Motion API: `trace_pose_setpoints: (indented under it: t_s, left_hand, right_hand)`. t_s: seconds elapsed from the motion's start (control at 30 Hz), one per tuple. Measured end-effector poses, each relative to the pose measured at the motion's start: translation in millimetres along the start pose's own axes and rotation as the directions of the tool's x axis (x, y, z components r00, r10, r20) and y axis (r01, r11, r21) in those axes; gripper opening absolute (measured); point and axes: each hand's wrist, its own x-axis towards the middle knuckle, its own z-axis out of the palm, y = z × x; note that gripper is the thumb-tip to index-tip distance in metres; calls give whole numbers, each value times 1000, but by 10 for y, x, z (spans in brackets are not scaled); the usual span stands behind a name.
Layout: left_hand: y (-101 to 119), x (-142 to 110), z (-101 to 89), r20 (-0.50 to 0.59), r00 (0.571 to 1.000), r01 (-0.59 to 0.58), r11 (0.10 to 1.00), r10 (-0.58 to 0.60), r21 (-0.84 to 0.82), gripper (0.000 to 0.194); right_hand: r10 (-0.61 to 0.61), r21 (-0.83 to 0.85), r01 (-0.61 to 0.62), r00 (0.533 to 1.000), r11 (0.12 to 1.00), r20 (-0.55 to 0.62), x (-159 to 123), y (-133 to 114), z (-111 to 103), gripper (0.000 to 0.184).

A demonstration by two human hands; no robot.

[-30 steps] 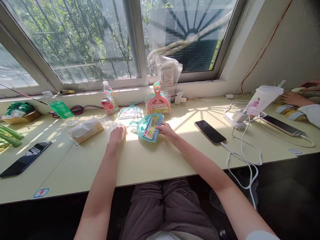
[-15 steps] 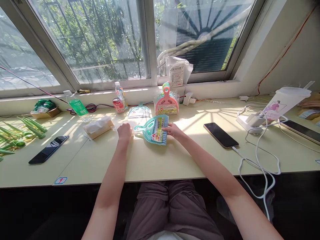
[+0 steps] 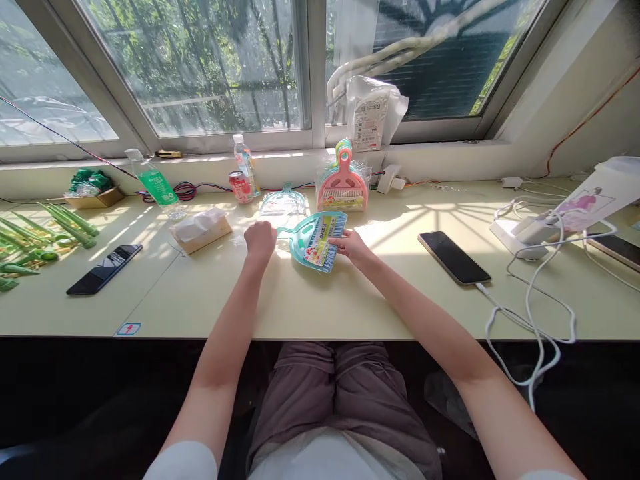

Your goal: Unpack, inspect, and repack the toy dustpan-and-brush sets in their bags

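A small teal dustpan (image 3: 301, 241) with a blue-bristled brush (image 3: 327, 257) and a printed card label (image 3: 320, 239) is in front of me, its handle pointing left. My right hand (image 3: 354, 247) grips its wide bristle edge from the right, fingers over the label side. My left hand (image 3: 261, 241) is a closed fist beside the handle's tip. Clear plastic film (image 3: 240, 239) shows at the fist and seems gripped in it, though the fingers hide the hold. Behind lies another dustpan set in clear wrapping (image 3: 283, 202). A pink dustpan set (image 3: 344, 183) stands upright with others behind it.
To the left are a tissue pack (image 3: 201, 231), a black phone (image 3: 105, 270), a green-labelled bottle (image 3: 156, 185) and a red can (image 3: 241, 187). At right lie a charging phone (image 3: 453, 258), white cables (image 3: 555, 293) and a tilted cup (image 3: 590, 193). The table's front edge (image 3: 330, 339) is near my lap.
The whole view has shifted as my head moved, so the table sits higher in the picture. The dustpan is turned slightly, and both hands keep nearly the same places around it.
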Motion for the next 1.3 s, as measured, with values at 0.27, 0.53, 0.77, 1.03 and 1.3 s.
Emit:
trace_pose_setpoints:
  t_s: [0.27, 0.53, 0.77, 1.03, 1.3]
  left_hand:
    - [44, -8, 63, -125, 990, -55, 998, 59, 35, 39]
    - [253, -128, 141, -195, 958, -214, 977, 211, 6, 40]
    - [292, -159, 167, -298, 916, -305, 948, 267, -88, 38]
    - [371, -245, 214, -551, 768, -510, 831, 326, -220, 26]
    - [394, -178, 138, -595, 652, -325, 536, -470, -779, 67]
  right_hand:
    - [-80, 69, 94, 979, 993, -186, -1, 71, 9, 18]
    - [10, 43, -10, 1000, 999, 6, -16, 116, 115, 18]
    - [17, 163, 13, 984, 987, -179, 19, 152, 63, 17]
    - [-99, 153, 117, 988, 981, -121, 20, 175, 105, 22]
    - [-258, 271, 306, 945, 913, -201, -126, 183, 280, 26]
